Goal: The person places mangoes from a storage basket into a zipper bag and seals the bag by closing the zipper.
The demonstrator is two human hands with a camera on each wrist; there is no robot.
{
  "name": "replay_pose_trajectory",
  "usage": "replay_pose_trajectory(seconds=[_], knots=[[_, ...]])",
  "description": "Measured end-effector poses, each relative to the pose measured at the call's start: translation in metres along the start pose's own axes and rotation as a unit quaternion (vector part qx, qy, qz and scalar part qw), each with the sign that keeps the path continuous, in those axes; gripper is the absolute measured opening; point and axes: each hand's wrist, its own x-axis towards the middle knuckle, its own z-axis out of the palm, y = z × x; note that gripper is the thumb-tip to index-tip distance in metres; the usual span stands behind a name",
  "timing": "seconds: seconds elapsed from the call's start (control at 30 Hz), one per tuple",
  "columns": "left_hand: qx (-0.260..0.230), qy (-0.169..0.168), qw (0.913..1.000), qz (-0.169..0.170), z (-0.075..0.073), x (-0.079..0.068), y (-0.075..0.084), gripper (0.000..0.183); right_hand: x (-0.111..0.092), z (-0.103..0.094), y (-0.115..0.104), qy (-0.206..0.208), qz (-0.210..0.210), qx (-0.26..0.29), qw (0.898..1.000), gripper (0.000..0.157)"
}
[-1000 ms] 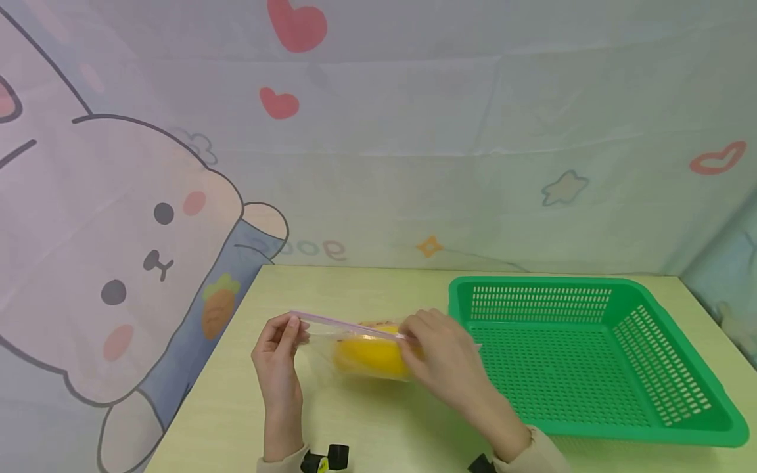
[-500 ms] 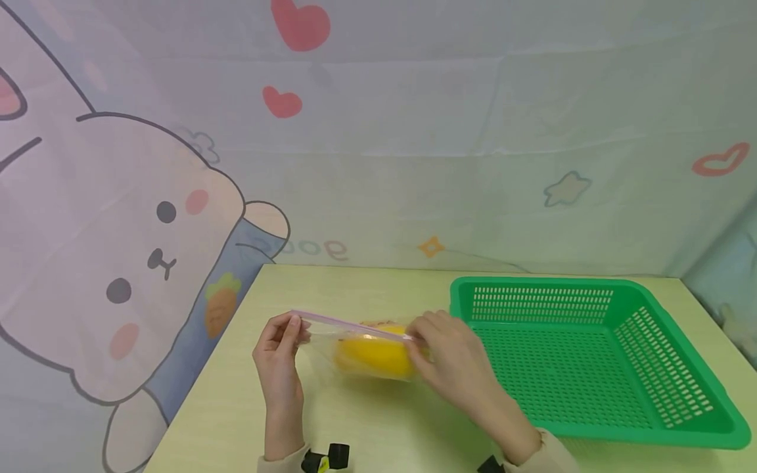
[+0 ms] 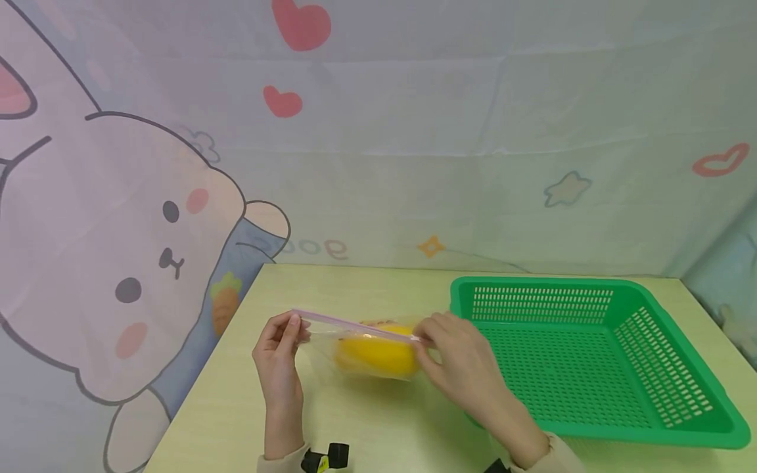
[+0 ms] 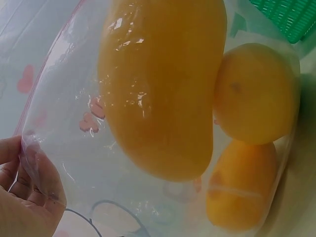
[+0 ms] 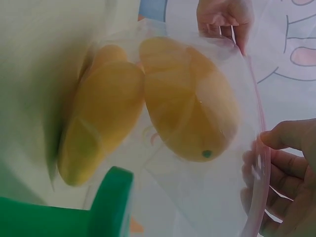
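A clear zip bag (image 3: 319, 358) with a pink seal strip (image 3: 349, 324) holds yellow mangoes (image 3: 375, 357). The left wrist view shows one large mango (image 4: 163, 89) and two smaller-looking ones beside it through the plastic. My left hand (image 3: 278, 368) pinches the strip's left end between thumb and fingers. Toward the strip's right end, my right hand (image 3: 461, 361) pinches it, with the thumb on the near side and the fingers behind the film, as the right wrist view shows. The strip runs taut between both hands, sloping down to the right.
A green plastic basket (image 3: 627, 433) with slotted walls stands on the right of the pale wooden table (image 3: 355, 433), close by my right forearm. Behind the table hangs a printed cloth (image 3: 414, 131) with a rabbit and hearts.
My right hand has slid to the right along the pink strip, uncovering more of the mangoes. My left hand has kept its pinch at the left end, nearly in place.
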Motion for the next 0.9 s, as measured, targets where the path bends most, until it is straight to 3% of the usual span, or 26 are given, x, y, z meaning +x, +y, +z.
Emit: replay_pose_trajectory(seconds=[0.43, 0.9], knots=[[0.005, -0.001, 1.0000, -0.004, 0.0002, -0.0008, 0.0001, 0.016, -0.0052, -0.0026, 0.0028, 0.002, 0.008, 0.005, 1.000, 0.008], [0.005, -0.001, 1.0000, 0.003, -0.0017, -0.0001, -0.0026, 0.014, -0.0088, -0.0042, 0.0084, 0.029, -0.027, 0.002, 0.999, 0.008]])
